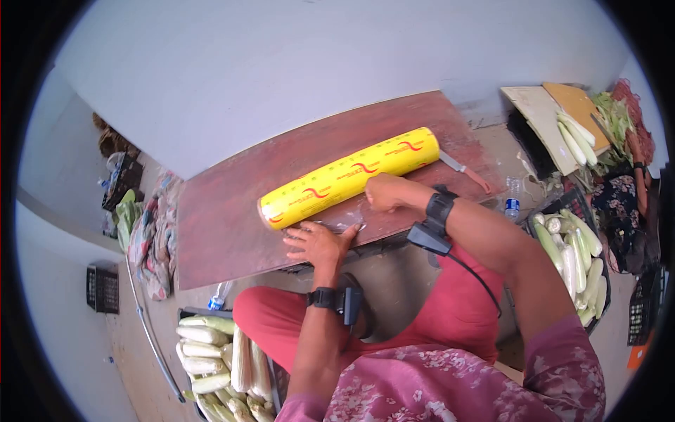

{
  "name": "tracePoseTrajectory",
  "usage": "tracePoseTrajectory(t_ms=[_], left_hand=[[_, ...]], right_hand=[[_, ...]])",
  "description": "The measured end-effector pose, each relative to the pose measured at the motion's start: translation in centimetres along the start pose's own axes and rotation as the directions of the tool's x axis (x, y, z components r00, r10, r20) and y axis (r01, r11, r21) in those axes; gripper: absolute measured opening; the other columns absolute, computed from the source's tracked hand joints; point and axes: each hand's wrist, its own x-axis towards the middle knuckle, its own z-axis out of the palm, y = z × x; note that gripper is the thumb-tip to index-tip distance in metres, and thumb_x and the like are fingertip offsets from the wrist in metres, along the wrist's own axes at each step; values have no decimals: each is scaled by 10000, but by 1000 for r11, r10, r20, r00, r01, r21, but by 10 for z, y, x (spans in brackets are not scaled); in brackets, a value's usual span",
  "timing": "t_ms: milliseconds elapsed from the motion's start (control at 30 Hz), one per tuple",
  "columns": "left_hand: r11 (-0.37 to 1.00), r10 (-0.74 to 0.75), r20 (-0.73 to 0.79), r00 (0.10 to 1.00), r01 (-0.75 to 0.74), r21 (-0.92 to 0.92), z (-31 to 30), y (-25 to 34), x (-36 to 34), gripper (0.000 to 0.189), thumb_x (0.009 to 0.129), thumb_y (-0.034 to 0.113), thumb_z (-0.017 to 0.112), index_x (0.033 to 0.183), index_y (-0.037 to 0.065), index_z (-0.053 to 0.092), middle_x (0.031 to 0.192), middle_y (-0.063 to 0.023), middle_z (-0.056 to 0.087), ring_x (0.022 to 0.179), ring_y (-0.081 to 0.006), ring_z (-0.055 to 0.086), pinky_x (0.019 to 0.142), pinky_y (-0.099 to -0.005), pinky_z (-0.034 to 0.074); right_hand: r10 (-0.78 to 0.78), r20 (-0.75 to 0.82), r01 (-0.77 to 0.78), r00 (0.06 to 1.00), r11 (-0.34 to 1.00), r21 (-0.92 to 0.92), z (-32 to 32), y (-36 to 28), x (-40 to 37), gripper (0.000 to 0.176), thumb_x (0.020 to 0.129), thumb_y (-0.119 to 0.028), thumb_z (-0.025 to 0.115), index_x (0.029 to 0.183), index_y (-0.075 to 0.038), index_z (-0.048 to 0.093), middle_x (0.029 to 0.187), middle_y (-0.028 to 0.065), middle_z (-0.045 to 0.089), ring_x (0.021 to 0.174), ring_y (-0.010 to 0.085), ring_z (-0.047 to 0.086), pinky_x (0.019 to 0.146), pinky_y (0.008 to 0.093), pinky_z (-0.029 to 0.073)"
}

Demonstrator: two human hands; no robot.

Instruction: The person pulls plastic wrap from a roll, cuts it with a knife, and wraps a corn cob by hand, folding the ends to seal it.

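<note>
A yellow roll of plastic wrap with red print lies slantwise across a reddish-brown board. My left hand rests at the board's near edge with its fingers spread, just below the left part of the roll. Against the roll's near side, right of its middle, my right hand is closed in a fist; what it holds, if anything, is hidden. Between the hands, a whitish, shiny patch shows on the board. Beyond the roll's right end lies a knife with a reddish handle.
Crates of pale, long vegetables stand at lower left and right. Plastic bottles stand near the board. A person's arm shows at far right. Crumpled cloth lies left, and a wall rises behind the board.
</note>
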Motion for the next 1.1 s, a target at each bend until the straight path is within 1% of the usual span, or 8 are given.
tracePoseTrajectory(t_ms=[100, 200, 300, 500, 667, 800, 900, 1100], left_hand=[[1000, -1, 37, 999, 1, -7, -1, 3, 1, 1323, 580, 721, 750, 1451, -103, 193, 1508, -373, 103, 1419, -519, 34, 1082, -688, 75], [1000, -23, 71, 997, 22, 18, -4, 3, 0, 1361, 556, 740, 754, 1462, -93, 172, 1521, -362, 70, 1431, -498, 3, 1091, -679, 70], [1000, -6, 80, 997, 4, 25, -4, 1, -1, 1379, 545, 748, 754, 1466, -91, 161, 1522, -361, 61, 1432, -496, -5, 1091, -679, 65], [1000, -6, 93, 996, 4, 21, -2, 0, 0, 1404, 539, 785, 727, 1474, -82, 139, 1524, -360, 47, 1431, -496, -17, 1090, -679, 57], [999, -6, 92, 996, 3, 36, 2, -1, 2, 1408, 542, 802, 710, 1476, -78, 130, 1524, -360, 33, 1432, -494, -22, 1089, -681, 59], [999, -3, 85, 996, 0, 33, 3, -2, 2, 1405, 545, 802, 707, 1478, -75, 129, 1526, -357, 27, 1432, -493, -27, 1088, -682, 64], [1000, -1, 93, 996, -1, 28, 1, -1, 1, 1396, 553, 792, 711, 1477, -76, 128, 1527, -355, 20, 1433, -491, -30, 1089, -680, 63], [1000, 17, 87, 996, -17, 2, 1, -5, 2, 1391, 561, 758, 738, 1474, -86, 112, 1526, -356, 23, 1432, -492, -29, 1094, -671, 58]], right_hand=[[-56, -230, 61, 971, 998, 15, 11, 4, -2, 124, 712, -94, 593, 699, -2, 676, 732, 220, 665, 737, 378, 665, 643, 443, 505], [-45, -237, 65, 971, 995, 76, 12, 1, -2, 146, 754, -111, 602, 772, 12, 678, 863, 232, 676, 825, 385, 662, 673, 450, 504], [-136, -151, 153, 979, 982, 108, 14, -7, -1, 129, 756, -95, 618, 829, -8, 680, 901, 214, 683, 853, 382, 660, 699, 451, 505], [-223, -98, 234, 970, 965, 120, 29, -18, -16, 143, 739, -45, 631, 875, -37, 671, 907, 211, 677, 888, 385, 649, 728, 466, 494], [-287, -164, 291, 944, 957, 3, 46, -16, -12, 138, 766, -56, 604, 882, -27, 672, 898, 228, 667, 890, 409, 644, 737, 485, 503], [-348, -164, 334, 923, 937, -104, 46, -16, -14, 139, 785, -67, 584, 877, -3, 666, 888, 245, 658, 878, 422, 643, 709, 494, 511], [-332, -176, 322, 927, 943, -84, 44, -18, -21, 154, 784, -62, 583, 894, 12, 662, 912, 249, 660, 895, 417, 647, 707, 493, 519], [-336, -136, 315, 932, 937, -152, 47, -14, -23, 181, 783, -53, 576, 932, 9, 657, 971, 240, 666, 933, 408, 649, 747, 492, 523]])
